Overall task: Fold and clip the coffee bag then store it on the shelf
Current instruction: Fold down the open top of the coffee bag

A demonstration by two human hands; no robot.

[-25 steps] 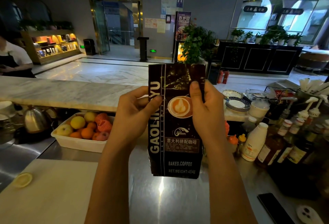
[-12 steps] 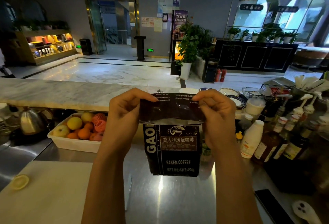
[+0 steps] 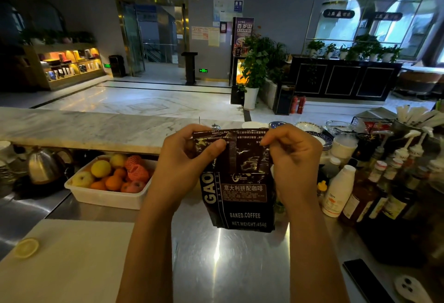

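A dark brown coffee bag (image 3: 242,197) with white lettering stands upright on the steel counter (image 3: 228,261), its base near the counter's middle. Its top part is folded forward and down over the front, showing the back print upside down. My left hand (image 3: 182,165) pinches the fold's left end, thumb across the front. My right hand (image 3: 292,160) pinches the right end. No clip is visible.
A white tub of fruit (image 3: 108,182) and a steel kettle (image 3: 44,165) sit left of the bag. Bottles (image 3: 338,189) and stacked plates (image 3: 319,136) crowd the right. A white cutting board (image 3: 60,259) with a lemon slice lies front left, a phone (image 3: 365,278) front right. Marble bar top (image 3: 84,127) runs behind.
The bag's top went from standing straight up to being folded down over the front. Both hands moved up to the fold's ends and have pressed it slightly lower.
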